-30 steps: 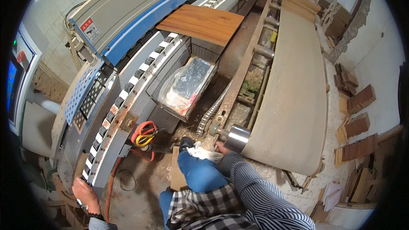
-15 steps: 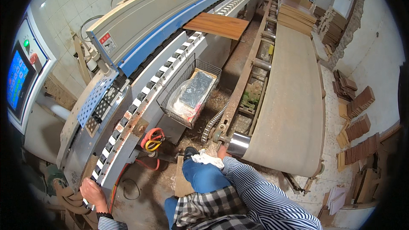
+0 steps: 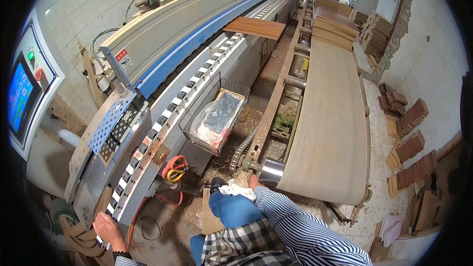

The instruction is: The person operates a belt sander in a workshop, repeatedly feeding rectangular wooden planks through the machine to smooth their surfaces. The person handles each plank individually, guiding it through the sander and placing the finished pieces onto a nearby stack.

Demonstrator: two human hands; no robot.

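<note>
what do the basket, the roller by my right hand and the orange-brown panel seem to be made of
Roller: likely bare, polished metal, given its bright, mirror-like highlights.
Basket: probably dark metal wire, judging by its thin open mesh.
Panel: wood or wood-look laminate, smooth with streaky grain; I can't tell which.

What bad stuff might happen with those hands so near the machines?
The right fingers are close to the shiny roller, so they might get pinched if it turned. The left fingers are at the end of the black-and-white track; they might get caught if it moved. The brown panel sticks out, so someone might bump it.
</note>
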